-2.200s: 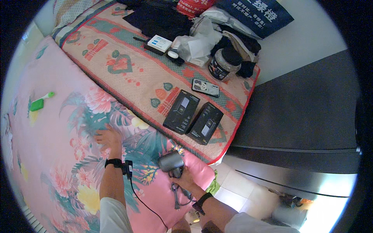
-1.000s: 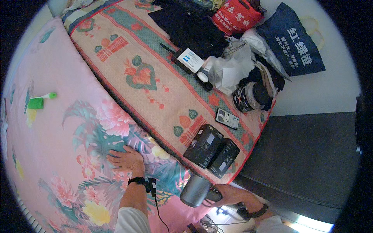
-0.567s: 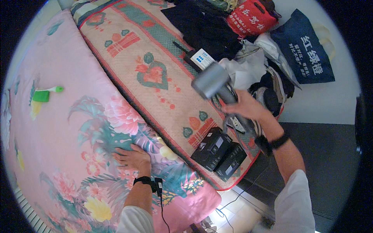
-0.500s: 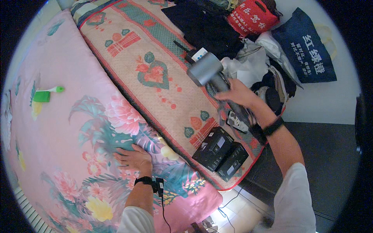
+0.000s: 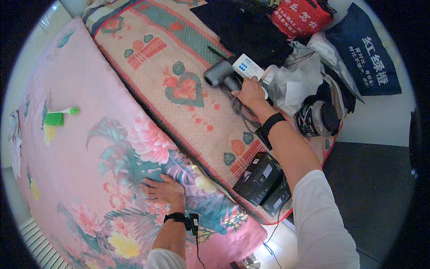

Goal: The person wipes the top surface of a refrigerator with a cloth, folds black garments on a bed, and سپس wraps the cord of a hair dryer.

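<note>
On the pink floral bed cover, my left hand lies flat with its fingers spread and holds nothing. My right hand is closed round the handle of a grey hair dryer over the patterned beige mat. The dryer's cord loops below the hand toward the wrist. Right beside its fingers is a white box with blue marks. A green brush with a white handle rests on the pink cover, far left of my left hand.
Black boxes stand at the mat's near end. Beyond my right hand are a lidded jar, clear plastic bags, dark cloth, a red bag and a dark blue bag. A cord hangs from the device on my left wrist.
My right hand has moved left and lowered the hair dryer toward the mat beside the white box. The view has shifted slightly. My left hand stays on the cover.
</note>
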Demonstrator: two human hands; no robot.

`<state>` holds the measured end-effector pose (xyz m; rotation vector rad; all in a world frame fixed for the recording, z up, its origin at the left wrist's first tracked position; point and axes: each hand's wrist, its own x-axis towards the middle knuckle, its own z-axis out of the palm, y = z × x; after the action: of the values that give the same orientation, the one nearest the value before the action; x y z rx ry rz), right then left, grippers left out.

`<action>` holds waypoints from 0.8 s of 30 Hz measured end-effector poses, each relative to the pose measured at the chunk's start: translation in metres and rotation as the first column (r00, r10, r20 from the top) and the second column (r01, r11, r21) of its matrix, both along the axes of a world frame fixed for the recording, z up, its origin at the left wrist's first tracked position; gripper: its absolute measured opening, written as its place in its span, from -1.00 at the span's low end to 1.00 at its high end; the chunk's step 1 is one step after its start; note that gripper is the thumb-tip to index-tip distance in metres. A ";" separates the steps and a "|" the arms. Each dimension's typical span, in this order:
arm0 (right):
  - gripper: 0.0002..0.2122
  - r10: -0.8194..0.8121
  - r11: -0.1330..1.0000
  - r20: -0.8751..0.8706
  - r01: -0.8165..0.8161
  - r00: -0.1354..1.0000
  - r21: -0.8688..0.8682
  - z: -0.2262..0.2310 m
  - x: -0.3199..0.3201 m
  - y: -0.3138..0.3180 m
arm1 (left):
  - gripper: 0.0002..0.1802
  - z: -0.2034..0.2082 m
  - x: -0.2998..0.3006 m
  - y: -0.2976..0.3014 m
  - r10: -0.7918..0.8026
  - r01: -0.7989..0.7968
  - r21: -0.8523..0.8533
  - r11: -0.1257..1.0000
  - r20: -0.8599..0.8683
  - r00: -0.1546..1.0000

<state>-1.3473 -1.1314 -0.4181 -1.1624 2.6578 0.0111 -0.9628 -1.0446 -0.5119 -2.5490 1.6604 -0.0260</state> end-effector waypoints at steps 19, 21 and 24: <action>-0.61 0.182 0.976 0.125 -0.164 0.975 -0.142 0.168 0.053 0.132 | -0.14 0.006 0.015 -0.014 -0.040 0.042 -0.151 0.988 0.019 0.999; -0.55 0.124 0.984 0.136 -0.140 0.983 0.114 0.165 0.069 0.181 | -0.14 -0.021 -0.002 0.010 -0.088 0.088 -0.125 0.988 0.002 0.996; -0.43 0.056 0.983 0.087 -0.071 0.995 0.171 0.129 0.105 0.250 | -0.14 -0.010 -0.004 0.007 -0.067 0.064 -0.106 0.992 -0.024 0.997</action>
<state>-1.2421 -0.8810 -0.2896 -1.1639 2.4911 0.1983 -0.9672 -1.0376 -0.5214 -2.5802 1.7985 -0.0866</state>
